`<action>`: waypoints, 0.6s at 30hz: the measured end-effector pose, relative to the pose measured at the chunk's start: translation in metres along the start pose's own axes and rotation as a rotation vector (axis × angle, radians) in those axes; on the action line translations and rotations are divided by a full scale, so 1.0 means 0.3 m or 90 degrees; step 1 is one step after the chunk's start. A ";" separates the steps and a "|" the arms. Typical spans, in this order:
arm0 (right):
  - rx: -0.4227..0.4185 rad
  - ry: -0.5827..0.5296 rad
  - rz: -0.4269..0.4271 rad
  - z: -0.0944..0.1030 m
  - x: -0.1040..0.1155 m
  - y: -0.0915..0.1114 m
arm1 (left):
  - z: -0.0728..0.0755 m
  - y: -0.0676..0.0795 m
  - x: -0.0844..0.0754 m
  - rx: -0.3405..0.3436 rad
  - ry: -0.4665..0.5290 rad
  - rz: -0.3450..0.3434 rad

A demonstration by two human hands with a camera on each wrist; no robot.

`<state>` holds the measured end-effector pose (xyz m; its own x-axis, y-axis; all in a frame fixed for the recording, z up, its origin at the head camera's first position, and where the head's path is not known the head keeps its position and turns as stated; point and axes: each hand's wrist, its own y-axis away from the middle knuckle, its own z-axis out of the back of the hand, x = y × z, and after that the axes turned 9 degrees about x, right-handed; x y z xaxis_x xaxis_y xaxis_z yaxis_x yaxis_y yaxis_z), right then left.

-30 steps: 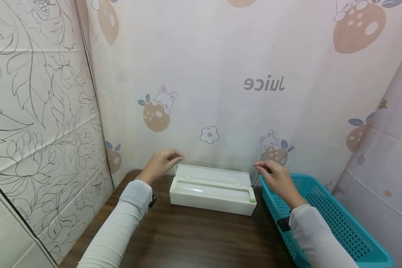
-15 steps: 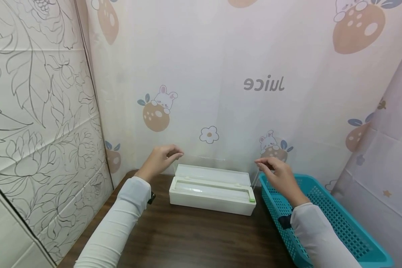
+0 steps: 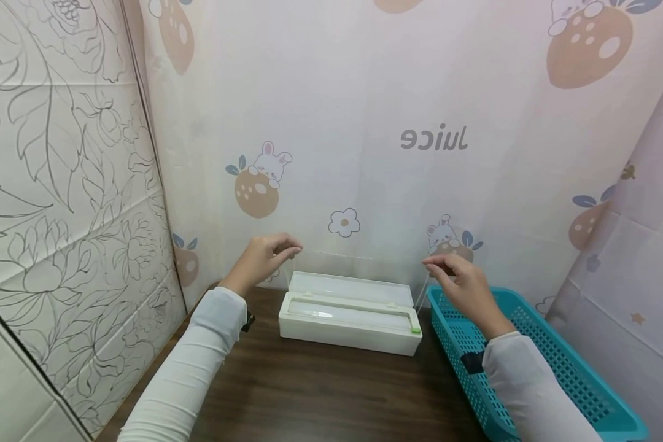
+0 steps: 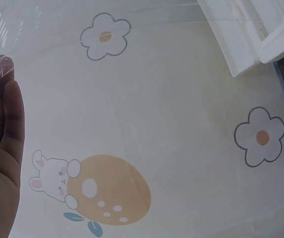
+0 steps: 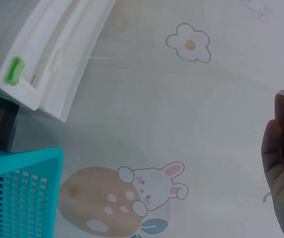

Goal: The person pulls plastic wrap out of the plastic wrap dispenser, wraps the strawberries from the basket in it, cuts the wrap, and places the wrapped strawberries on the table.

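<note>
A white cling film dispenser (image 3: 348, 331) stands on the table with its lid (image 3: 350, 288) tipped back. A small green cutter slider (image 5: 15, 71) sits at the right end of its frame. Clear cling film (image 3: 339, 264) rises from the box as a nearly invisible sheet, its top edge a faint line between the hands. My left hand (image 3: 262, 261) pinches the film's left corner between thumb and fingers, above the box. The right corner is pinched by my right hand (image 3: 461, 288). In the left wrist view, film wrinkles near the left fingertips (image 4: 5, 64).
A teal perforated basket (image 3: 577, 374) stands right of the dispenser, under my right forearm. Brown wooden table (image 3: 320, 393) extends in front of the box. A printed curtain (image 3: 353, 153) hangs close behind, and a flower-patterned panel (image 3: 72, 202) borders the left side.
Both hands have risen slightly, and the top edge of the film has come up with them. The dispenser and basket stay in place.
</note>
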<state>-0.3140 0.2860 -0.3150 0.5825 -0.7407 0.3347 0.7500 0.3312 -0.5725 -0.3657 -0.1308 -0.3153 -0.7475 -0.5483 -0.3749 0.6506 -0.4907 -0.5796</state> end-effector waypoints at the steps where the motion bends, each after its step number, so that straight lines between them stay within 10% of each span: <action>1: 0.000 -0.002 -0.001 0.001 0.001 0.000 | 0.002 -0.001 -0.001 0.001 0.000 0.001; 18: -0.019 0.025 0.051 0.044 0.023 -0.024 | 0.053 -0.031 -0.028 -0.006 -0.018 -0.031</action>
<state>-0.3112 0.2863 -0.2986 0.6265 -0.7357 0.2575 0.6918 0.3726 -0.6185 -0.3633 -0.1324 -0.2951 -0.7745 -0.5430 -0.3246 0.6116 -0.5117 -0.6034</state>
